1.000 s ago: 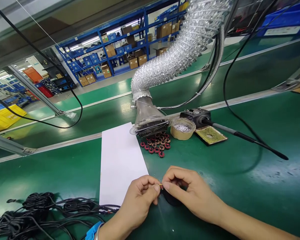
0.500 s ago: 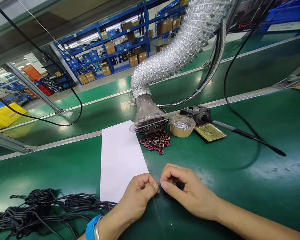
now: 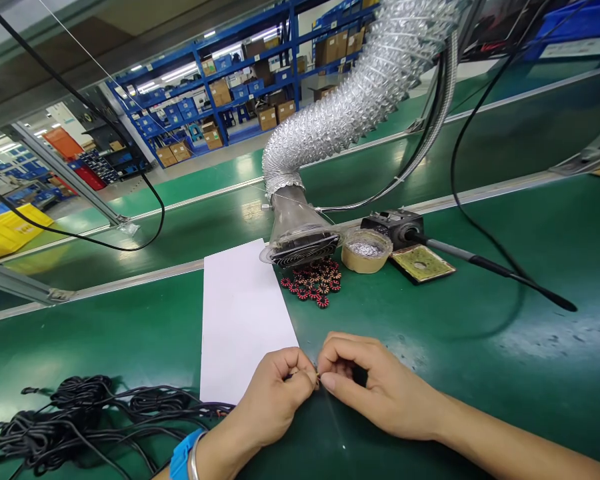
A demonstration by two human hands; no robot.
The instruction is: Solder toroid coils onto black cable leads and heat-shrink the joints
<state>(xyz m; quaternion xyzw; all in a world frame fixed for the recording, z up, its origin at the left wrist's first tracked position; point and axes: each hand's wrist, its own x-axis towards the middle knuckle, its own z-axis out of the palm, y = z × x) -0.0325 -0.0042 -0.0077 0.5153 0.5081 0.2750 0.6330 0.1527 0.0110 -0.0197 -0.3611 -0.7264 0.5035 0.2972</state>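
Note:
My left hand (image 3: 275,393) and my right hand (image 3: 375,387) meet fingertip to fingertip low on the green bench, just below a white sheet (image 3: 243,320). Both are closed in a pinch on a small part with a fine wire; the part is mostly hidden by the fingers. A black cable runs from a bundle of black cables (image 3: 80,417) at the left up to my left hand. A pile of small red-and-black wound coils (image 3: 315,283) lies beyond the hands.
A silver flexible duct ends in a clear fume hood (image 3: 300,237) above the coils. Beside it stand a round tin (image 3: 365,250), a soldering stand with yellow sponge (image 3: 423,263) and a soldering iron (image 3: 500,270). Blue shelves with boxes fill the background.
Both hands have shifted slightly left and closer to the white sheet, still pinched together. The dark object seen under the right hand a second ago is now hidden.

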